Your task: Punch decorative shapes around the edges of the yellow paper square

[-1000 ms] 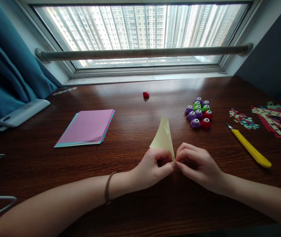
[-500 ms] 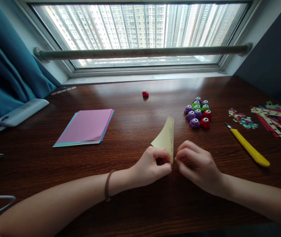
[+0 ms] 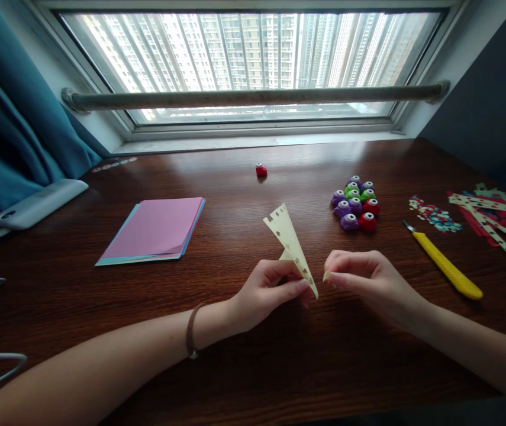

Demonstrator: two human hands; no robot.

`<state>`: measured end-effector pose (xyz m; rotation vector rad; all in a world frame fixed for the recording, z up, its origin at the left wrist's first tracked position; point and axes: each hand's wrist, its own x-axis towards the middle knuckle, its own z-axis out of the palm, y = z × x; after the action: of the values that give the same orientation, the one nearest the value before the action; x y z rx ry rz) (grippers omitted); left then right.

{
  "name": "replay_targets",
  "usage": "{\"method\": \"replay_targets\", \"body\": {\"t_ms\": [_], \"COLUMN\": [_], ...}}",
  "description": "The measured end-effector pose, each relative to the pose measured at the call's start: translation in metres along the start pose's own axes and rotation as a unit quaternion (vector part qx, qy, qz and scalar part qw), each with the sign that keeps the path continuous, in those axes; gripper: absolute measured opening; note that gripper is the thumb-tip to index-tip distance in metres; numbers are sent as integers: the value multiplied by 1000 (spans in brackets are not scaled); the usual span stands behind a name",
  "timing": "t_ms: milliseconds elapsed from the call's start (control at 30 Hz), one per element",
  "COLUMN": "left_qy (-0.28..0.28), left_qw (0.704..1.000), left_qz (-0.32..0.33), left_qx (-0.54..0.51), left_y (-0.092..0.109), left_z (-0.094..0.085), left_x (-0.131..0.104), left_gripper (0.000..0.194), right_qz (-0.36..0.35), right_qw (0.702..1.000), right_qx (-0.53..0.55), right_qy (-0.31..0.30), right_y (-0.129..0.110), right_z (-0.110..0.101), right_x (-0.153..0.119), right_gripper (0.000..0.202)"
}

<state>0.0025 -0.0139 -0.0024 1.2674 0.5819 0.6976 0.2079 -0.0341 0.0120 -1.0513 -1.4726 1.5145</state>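
My left hand point(image 3: 270, 290) pinches a pale yellow paper strip point(image 3: 289, 241) near its lower end; the strip has small punched holes along it and slants up and away to the left. Just right of the strip's lower tip is my right hand point(image 3: 368, 279), its fingers curled and its thumb and forefinger close together with nothing held between them. Both hands hover just above the dark wooden table point(image 3: 244, 367). A brown band circles my left wrist.
A stack of pink and blue paper sheets point(image 3: 155, 229) lies to the left. Several small purple, green and red craft punches point(image 3: 355, 204) cluster at the right, one red punch point(image 3: 261, 170) stands alone farther back. A yellow utility knife point(image 3: 445, 267), confetti point(image 3: 434, 214) and punched strips point(image 3: 492, 219) lie at far right.
My right hand has let go of the paper and drawn slightly right. My left hand has turned the paper, so its punched face now shows as a narrow slanted strip.
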Motion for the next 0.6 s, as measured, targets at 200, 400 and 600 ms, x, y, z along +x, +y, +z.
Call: {"method": "replay_targets", "body": {"t_ms": [200,400,600], "left_qy": [-23,-50,24], "left_qw": [998,991,948], "left_qz": [23,63,119], "left_qx": [58,106,295], "left_y": [1,3,1], "left_z": [-4,-5,3], "left_x": [-1,0,0], "left_gripper": [20,23,15], "right_qz": [10,20,7], "right_qw": [999,999,998], "right_qx": [40,44,53], "right_qy": [-16,-3,-13], "right_y": [1,2,1], "right_z": [2,1,2], "right_x": [-1,-2,-3], "right_gripper": [13,14,12]}}
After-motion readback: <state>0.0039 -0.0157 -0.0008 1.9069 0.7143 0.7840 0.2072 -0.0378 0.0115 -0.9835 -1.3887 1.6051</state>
